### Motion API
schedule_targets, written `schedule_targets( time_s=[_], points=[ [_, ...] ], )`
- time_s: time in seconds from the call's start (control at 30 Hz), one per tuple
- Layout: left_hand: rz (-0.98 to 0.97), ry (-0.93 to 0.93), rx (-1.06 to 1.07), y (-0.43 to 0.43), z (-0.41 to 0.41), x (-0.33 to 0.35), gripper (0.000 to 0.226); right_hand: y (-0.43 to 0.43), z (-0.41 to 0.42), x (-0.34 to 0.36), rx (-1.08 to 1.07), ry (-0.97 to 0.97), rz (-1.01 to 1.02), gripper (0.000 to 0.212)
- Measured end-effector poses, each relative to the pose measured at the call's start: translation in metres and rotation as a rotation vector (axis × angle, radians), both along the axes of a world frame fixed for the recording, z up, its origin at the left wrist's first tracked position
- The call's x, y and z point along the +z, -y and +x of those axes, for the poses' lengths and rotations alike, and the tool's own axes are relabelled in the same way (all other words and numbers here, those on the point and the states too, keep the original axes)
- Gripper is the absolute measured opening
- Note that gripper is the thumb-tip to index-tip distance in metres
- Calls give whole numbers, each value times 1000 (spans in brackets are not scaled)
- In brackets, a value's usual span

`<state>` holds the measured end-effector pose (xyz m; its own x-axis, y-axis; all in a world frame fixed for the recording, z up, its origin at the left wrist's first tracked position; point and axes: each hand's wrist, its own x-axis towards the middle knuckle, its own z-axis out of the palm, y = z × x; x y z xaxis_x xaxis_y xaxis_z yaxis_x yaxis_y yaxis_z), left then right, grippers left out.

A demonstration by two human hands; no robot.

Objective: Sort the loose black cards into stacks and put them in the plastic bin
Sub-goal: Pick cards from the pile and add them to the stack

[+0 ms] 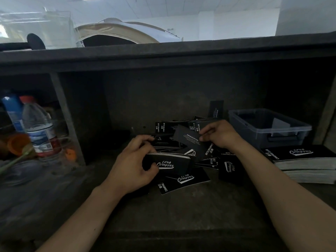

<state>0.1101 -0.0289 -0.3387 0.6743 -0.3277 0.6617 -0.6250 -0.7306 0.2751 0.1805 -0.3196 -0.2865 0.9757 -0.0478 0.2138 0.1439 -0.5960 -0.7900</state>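
In the left compartment a clear water bottle [39,128] with a red cap is stood upright, just right of a blue container [13,113]; an orange round object [18,143] is seen just beside them, nearer; the compartment is bounded on its right by a grey divider [68,119]; a beige tent [118,32] is seen far beyond the dark surface [181,211].

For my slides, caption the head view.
Left hand holds a card stack; right hand pinches one card near the plastic bin.

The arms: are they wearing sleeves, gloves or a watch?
No. The left arm and right arm are bare to the picture's edge, no sleeves. The left hand and right hand have no gloves, and neither wrist has a watch.
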Motion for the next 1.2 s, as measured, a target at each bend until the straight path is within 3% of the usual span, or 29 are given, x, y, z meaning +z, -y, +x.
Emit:
schedule_targets(
  time_s=[0.1,0.3,0.43,0.5,0.57,0.63,0.73,0.83,0.93,1.0,1.2],
  points=[
    [-8,-26,-8,-1,1,-1,28,1,-6,8,36,-10,116,14],
    [-31,-33,-31,1,1,0,22,6,-15,17,105,-217,212,21],
    [-47,-43,-35,1,1,-1,22,5,-12,15,54,-189,322,28],
    [-59,-44,-48,2,-1,0,20,4,-13,17,21,-115,281,34],
    [-73,-47,-63,3,-2,1,19,0,-15,19,11,-40,299,29],
    [-81,-59,-83,4,-3,1,18,-4,-20,22,61,-21,402,15],
    [-93,-60,-98,4,-2,0,19,-6,-28,27,279,-91,463,22],
    [-119,-79,-105,5,-1,1,24,-4,-29,23,389,-68,287,19],
    [-143,-110,-98,5,-2,1,31,-6,-29,21,304,106,12,18],
    [-165,-125,-90,6,-3,2,40,-11,-31,22,316,167,-34,20],
    [-256,-204,-176,9,-3,2,77,-47,-38,10,548,113,-179,25]
  ],
)
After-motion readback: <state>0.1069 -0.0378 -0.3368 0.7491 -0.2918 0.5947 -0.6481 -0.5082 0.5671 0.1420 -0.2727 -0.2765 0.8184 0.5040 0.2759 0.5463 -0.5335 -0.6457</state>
